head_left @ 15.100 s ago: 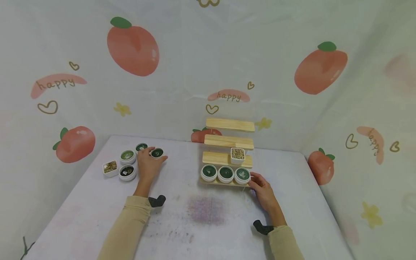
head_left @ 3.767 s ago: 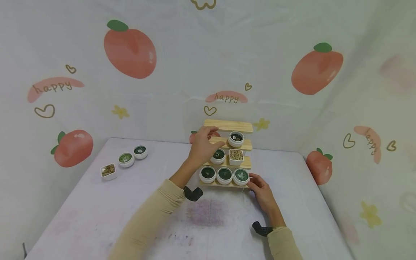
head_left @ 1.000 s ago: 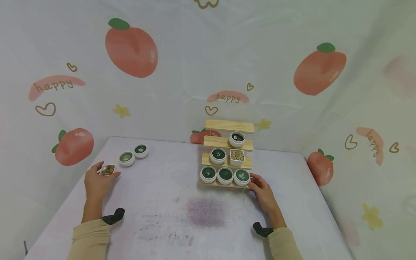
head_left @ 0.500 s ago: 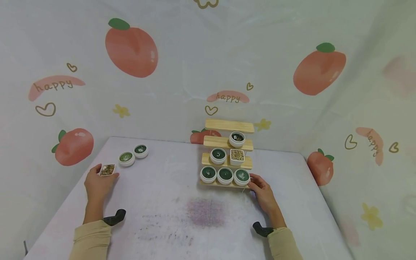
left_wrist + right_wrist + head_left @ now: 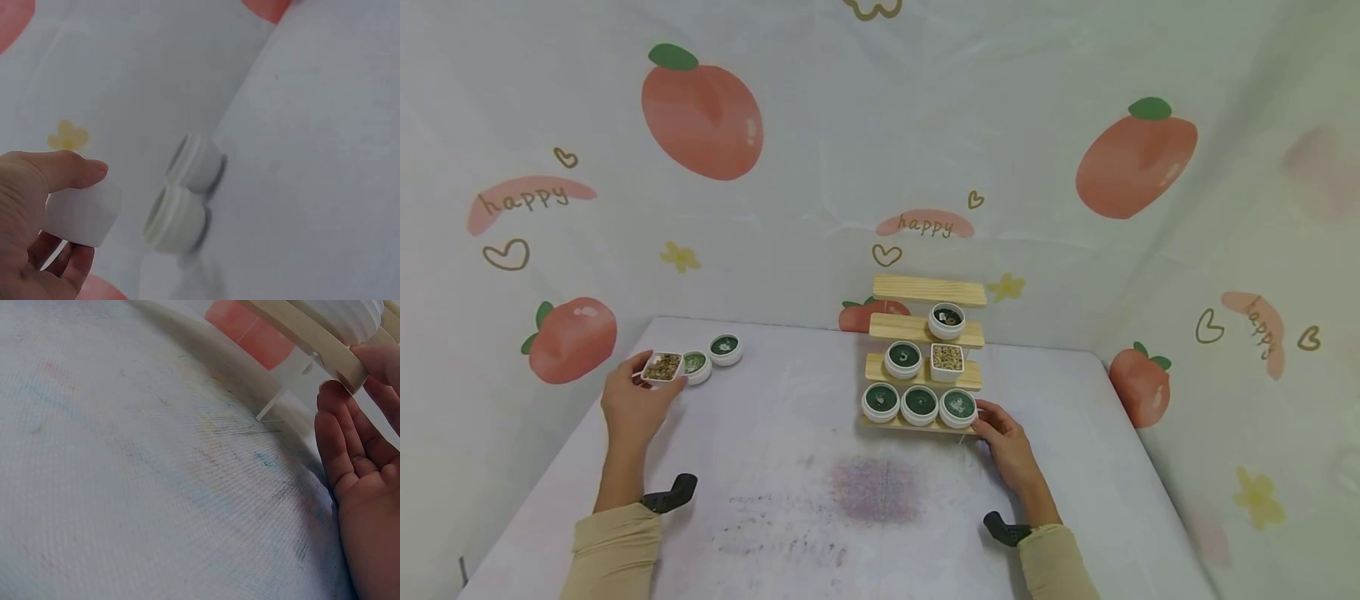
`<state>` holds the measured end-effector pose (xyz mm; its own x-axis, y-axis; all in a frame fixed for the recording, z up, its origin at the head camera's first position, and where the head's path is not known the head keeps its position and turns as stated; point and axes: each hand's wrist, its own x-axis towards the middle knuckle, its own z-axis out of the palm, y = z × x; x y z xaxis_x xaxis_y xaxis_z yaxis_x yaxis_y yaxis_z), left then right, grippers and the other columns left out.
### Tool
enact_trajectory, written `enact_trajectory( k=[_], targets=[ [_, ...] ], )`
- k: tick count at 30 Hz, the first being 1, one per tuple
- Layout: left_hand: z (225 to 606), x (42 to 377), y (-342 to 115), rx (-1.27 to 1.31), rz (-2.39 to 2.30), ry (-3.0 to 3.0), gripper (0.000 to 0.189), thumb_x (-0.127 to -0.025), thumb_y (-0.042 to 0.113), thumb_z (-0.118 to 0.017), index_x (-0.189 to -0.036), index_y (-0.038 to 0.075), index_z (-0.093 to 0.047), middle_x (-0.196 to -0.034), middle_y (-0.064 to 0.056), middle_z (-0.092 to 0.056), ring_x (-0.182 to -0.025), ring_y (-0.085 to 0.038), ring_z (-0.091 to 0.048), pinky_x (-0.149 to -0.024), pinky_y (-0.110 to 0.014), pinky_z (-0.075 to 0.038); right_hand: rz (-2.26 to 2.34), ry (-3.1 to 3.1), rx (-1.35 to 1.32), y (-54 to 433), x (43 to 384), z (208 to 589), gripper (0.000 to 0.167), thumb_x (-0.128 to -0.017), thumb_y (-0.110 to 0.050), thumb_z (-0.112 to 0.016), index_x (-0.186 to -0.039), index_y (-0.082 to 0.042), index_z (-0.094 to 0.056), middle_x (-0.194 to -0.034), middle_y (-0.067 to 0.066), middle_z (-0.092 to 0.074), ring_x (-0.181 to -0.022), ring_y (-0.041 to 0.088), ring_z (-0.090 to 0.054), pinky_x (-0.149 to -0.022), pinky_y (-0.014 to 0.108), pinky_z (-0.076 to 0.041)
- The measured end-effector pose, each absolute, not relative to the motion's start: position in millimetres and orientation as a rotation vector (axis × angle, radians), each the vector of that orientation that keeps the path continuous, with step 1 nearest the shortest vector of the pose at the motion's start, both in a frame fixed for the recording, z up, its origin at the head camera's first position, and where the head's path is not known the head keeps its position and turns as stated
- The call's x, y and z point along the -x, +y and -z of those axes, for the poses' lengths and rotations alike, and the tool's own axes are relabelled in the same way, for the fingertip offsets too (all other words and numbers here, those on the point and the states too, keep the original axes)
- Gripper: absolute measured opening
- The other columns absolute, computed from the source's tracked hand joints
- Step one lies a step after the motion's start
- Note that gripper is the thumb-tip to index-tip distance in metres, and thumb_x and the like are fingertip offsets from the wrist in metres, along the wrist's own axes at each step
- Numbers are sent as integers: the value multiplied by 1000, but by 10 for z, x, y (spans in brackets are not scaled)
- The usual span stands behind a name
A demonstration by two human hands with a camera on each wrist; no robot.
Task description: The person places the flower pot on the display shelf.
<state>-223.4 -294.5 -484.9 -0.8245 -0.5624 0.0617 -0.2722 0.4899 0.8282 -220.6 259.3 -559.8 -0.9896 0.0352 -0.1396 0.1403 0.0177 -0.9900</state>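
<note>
My left hand (image 5: 634, 410) grips a small square white pot (image 5: 663, 367) filled with brownish granules. In the left wrist view the thumb and fingers pinch the sides of the pot (image 5: 84, 214), which is off the table. My right hand (image 5: 1009, 450) holds the right end of the lowest plank on a tiered wooden stand (image 5: 929, 290); the right wrist view has thumb and fingertips on that plank (image 5: 306, 334). Three round white pots with dark green tops, one of them (image 5: 920, 404), line the lowest tier. Above them sit a round pot (image 5: 903, 358), a square pot (image 5: 947, 361) and another round pot (image 5: 947, 320).
Two round white pots stand on the table at the left: a lighter green one (image 5: 697, 367), partly behind the held pot, and a dark green one (image 5: 726, 349). The stand's top plank bears nothing. A patterned cloth (image 5: 805, 183) hangs behind the table.
Over the last second my left hand has lifted the square pot from the table and moved it up and slightly right. Earlier, two round pots went onto the stand. My right hand stays put.
</note>
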Motion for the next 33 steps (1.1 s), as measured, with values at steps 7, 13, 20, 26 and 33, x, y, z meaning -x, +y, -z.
enact_trajectory(
  k=[7,13,20,26,33],
  targets=[
    [4580,2263,-2725,-593,1313,-2378,73,-88,29,-79,-152,14,-48,-143,-17,-49,-117,-20,-51,-76,-5,-38,2150,2179,-209,2584,2203,5598,40,-95,-9,-69,-134,-6,-59,-103,-12,-66,-99,5,-60,-84,18,-52],
    [4347,2293,-2507,-471,1418,-2320,74,-86,30,-82,-150,13,-48,-140,-12,-54,-117,-18,-53,-76,-2,-43,2131,2195,-170,2583,2197,5604,41,-97,-11,-68,-136,-7,-58,-105,-13,-66,-101,5,-60,-85,18,-52],
    [4102,2366,-2158,-255,1479,-2234,72,-80,23,-89,-141,8,-55,-127,-9,-60,-109,-10,-58,-86,-10,-51,2107,2259,-180,2600,2208,5642,38,-97,-12,-68,-134,-9,-60,-105,-12,-66,-99,4,-61,-84,17,-52],
    [3948,2427,-1858,-84,1493,-2214,66,-82,19,-87,-140,8,-57,-126,-14,-62,-111,-20,-62,-89,-14,-53,2079,2259,-208,2609,2219,5650,41,-97,-13,-67,-137,-8,-58,-106,-12,-66,-100,4,-61,-85,17,-52],
    [3875,2599,-1502,208,1477,-2166,62,-82,6,-85,-138,3,-60,-129,-19,-54,-115,-27,-60,-106,-44,-53,2105,2255,-174,2590,2205,5628,39,-97,-11,-67,-135,-7,-59,-104,-14,-66,-99,3,-61,-85,17,-52]
  ],
)
